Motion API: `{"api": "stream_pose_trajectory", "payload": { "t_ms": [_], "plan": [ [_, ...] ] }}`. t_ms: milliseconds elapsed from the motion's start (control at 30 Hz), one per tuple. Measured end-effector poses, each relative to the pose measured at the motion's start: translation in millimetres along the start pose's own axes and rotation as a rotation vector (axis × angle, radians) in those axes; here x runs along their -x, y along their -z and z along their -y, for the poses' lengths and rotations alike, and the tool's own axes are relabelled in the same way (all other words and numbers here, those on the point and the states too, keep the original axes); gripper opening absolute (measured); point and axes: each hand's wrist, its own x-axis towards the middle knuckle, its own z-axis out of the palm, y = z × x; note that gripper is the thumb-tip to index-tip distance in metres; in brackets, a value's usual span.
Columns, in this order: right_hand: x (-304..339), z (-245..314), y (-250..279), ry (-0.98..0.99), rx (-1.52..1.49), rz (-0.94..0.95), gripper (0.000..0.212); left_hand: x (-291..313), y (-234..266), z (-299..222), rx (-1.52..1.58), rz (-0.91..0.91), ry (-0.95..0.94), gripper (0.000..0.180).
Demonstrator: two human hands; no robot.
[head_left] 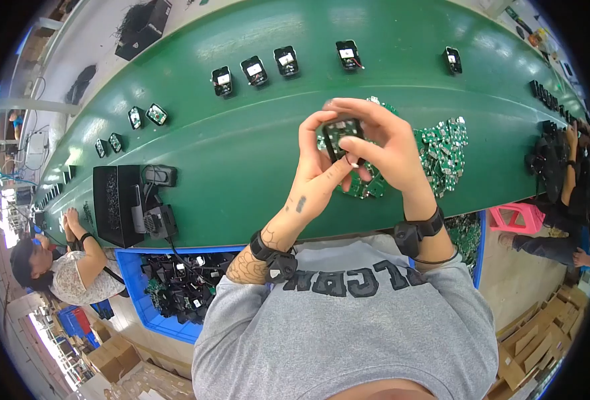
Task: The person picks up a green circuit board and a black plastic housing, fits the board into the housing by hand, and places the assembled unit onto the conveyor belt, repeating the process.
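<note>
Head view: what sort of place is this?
Probably an electronics assembly workshop: a long green workbench, a heap of green circuit boards on it, and small black device casings with electronics inside.

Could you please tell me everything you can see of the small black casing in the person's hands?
The black casing is a small, roughly rectangular shell with rounded corners, apparently plastic. Its open face is turned toward the camera, showing what looks like a circuit board inside; finer details are blurred. It is held above the green table, cupped between the left hand and right hand, with the right thumb over its front. Its underside is hidden.
</note>
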Motion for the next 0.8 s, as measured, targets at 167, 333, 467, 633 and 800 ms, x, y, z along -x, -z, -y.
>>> {"api": "stream_pose_trajectory", "payload": {
  "t_ms": [167,333,467,633,800],
  "plan": [
    [10.8,-7.6,5.0,0.449,0.473,-0.003,0.029,-8.0,5.1,3.2,-0.036,-0.123,0.012,0.061],
    [16.6,-17.3,-11.3,0.360,0.256,-0.243,0.010,-12.0,-4.2,4.4,-0.089,-0.081,-0.002,0.067],
    [16.5,-19.7,-8.4,0.241,-0.013,-0.316,0.009,-11.5,6.6,0.6,0.153,0.038,0.257,0.073],
    [12.9,-17.2,4.4,0.350,0.179,-0.219,0.009,-13.9,2.1,-12.5,0.225,0.080,0.227,0.064],
    [6.2,3.4,12.5,0.435,0.395,-0.161,0.011,-15.7,-1.3,-18.8,0.001,0.049,0.199,0.050]
  ]
}}
